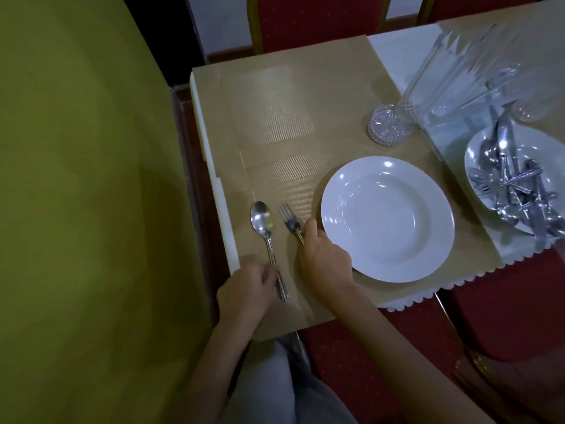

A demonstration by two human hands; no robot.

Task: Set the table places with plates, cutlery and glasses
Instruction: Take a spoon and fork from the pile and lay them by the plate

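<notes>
A white deep plate point(387, 218) lies on a beige placemat point(290, 123). To its left a spoon point(262, 221) and a fork point(287, 217) lie side by side on the mat. My left hand point(244, 290) grips the spoon's handle near the mat's front edge. My right hand point(324, 258) holds the fork's handle, right beside the plate's left rim. A clear glass point(389, 125) stands behind the plate.
At the right, a white dish point(477, 148) holds several loose forks and spoons point(510, 182), with more tall clear glasses point(464, 71) behind it. Red chairs stand at the far side point(312, 19) and the near side point(504, 316). A yellow-green wall point(85, 179) fills the left.
</notes>
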